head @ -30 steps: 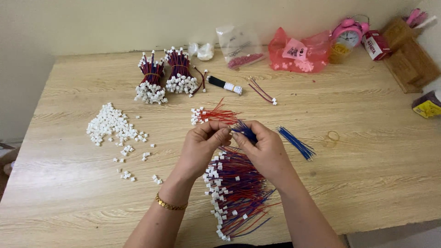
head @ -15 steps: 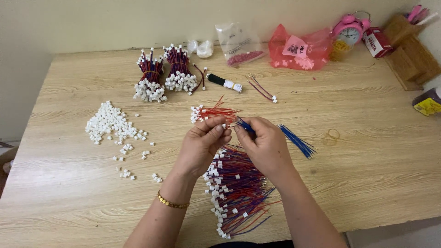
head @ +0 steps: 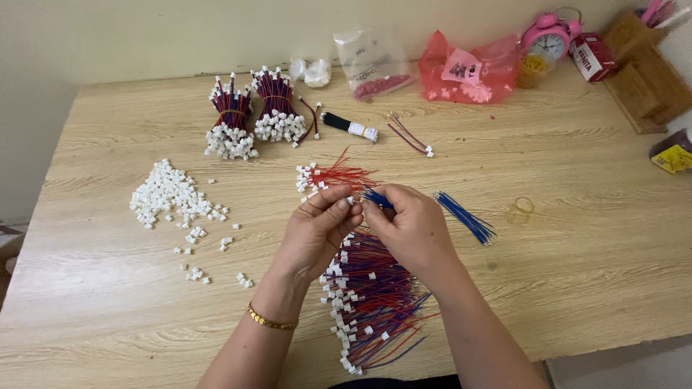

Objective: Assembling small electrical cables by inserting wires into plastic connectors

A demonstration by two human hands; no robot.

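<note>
My left hand (head: 317, 230) and my right hand (head: 411, 227) meet over the middle of the wooden table (head: 577, 238). The left fingertips pinch a small white connector (head: 352, 201). The right fingers hold a blue wire (head: 376, 198) with its end at that connector. Under my wrists lies a heap of finished red and blue wires with white connectors (head: 371, 302). Loose red wires (head: 335, 175) lie just beyond my hands, and a bunch of blue wires (head: 465, 216) lies to the right.
A pile of loose white connectors (head: 166, 193) sits at the left. Two tied wire bundles (head: 252, 119) stand at the back, with a black bundle (head: 347, 126), plastic bags (head: 468, 72), a pink alarm clock (head: 548, 39) and a wooden box (head: 645, 72). A rubber band (head: 520, 207) lies right.
My hands stay joined and have shifted very slightly; the fingers have worked the blue wire closer to the connector.
</note>
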